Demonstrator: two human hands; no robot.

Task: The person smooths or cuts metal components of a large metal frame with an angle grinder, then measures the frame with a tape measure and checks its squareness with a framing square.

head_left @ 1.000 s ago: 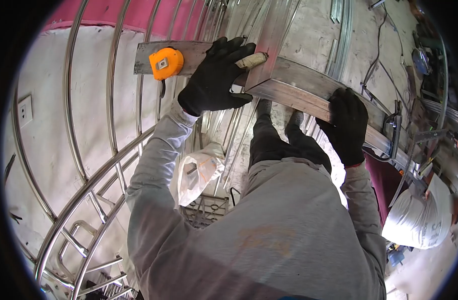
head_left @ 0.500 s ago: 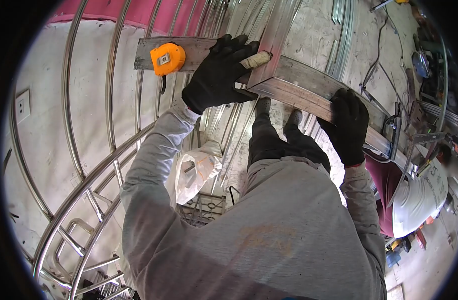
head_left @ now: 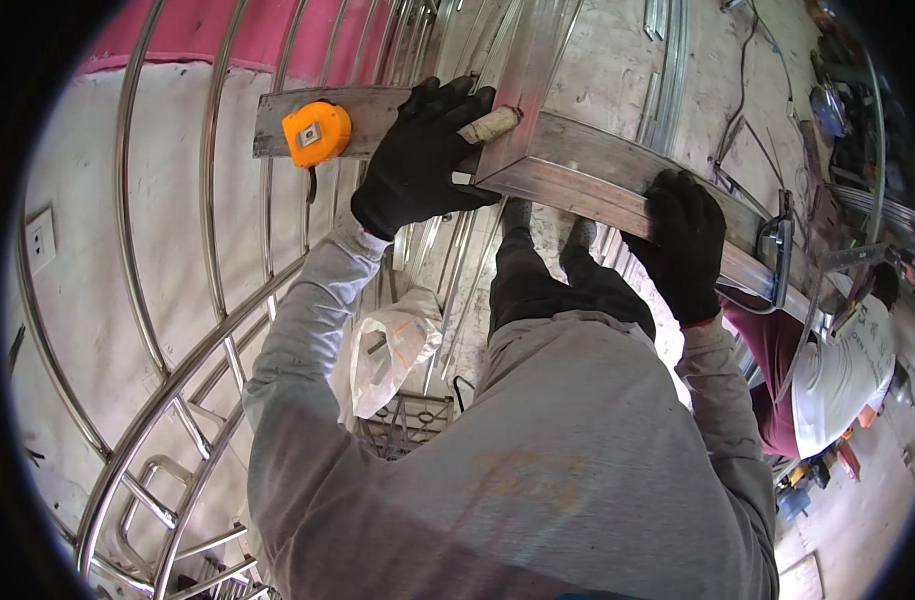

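Both hands wear black gloves. My left hand (head_left: 423, 150) lies with its fingers apart on a flat grey metal plate (head_left: 363, 105), beside a bare-looking, beige wrapped finger or stub (head_left: 492, 125) whose nature I cannot tell. An orange tape measure (head_left: 317, 133) rests on the plate's left part. My right hand (head_left: 681, 240) is wrapped over the edge of a rectangular metal tube (head_left: 578, 190). That tube meets another metal tube (head_left: 528, 70) at a corner near my left hand's fingertips. A clamp (head_left: 778, 240) stands right of my right hand.
Curved shiny metal railings (head_left: 128, 200) fill the left side, before a white and pink wall. A plastic bag (head_left: 393, 350) is below my left hand. Another person (head_left: 843, 370) in a white shirt is at the right. Long metal profiles (head_left: 666, 80) and cables (head_left: 743, 110) lie on the floor.
The view has shifted slightly, so the plate, tape measure and tubes appear a little further left. Both hands keep nearly the same places on the metal.
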